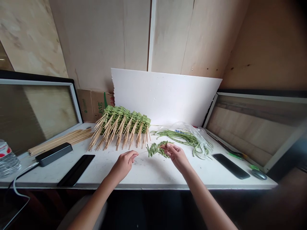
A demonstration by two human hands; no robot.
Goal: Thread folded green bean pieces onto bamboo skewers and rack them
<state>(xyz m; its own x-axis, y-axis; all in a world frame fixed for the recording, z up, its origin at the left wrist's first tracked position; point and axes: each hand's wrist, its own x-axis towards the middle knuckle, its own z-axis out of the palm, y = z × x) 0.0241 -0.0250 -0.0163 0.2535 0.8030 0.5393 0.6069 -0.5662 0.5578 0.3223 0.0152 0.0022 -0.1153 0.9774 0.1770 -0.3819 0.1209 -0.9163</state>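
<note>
Above the front of the table, a thin skewer (143, 151) carries a row of short green bean pieces (152, 149). My left hand (124, 163) is closed, pinching the skewer's left end between thumb and fingers. At the other end, my right hand (176, 155) is closed on the tan end of the skewer, just right of the threaded pieces. A small heap of cut bean pieces (165, 152) lies on the table behind the right fingers, partly hidden by them.
Finished bean skewers (127, 119) are stacked at the back left, beside bare sticks (63, 140). Long green beans (178, 136) lie by a clear plastic bag (202, 145). Phones (76, 170) (230, 166), a black box (54, 154) and a bottle (9, 161) flank the hands.
</note>
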